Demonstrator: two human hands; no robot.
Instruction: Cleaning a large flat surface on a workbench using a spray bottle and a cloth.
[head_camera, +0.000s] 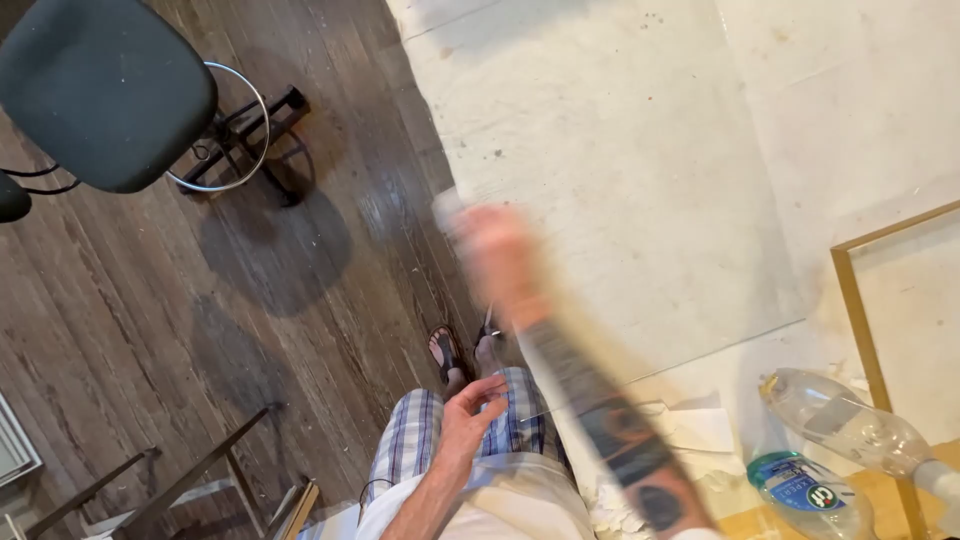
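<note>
A dark swivel chair (100, 90) stands on the brown wood floor (150, 300). The left hand (468, 420) hangs loosely open and empty by the checked shorts. The right hand (497, 255) is a blur over the white counter (620, 150); its grip cannot be told. A glass sheet (700, 290) lies there, beside a gold frame (852, 300) and two clear plastic bottles (850, 425), one blue-labelled.

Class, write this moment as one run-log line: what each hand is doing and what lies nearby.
left hand: open, at glass sheet edge | right hand: blurred, over sheet, grip unclear | nearby: bottles, gold frame, chair
</note>
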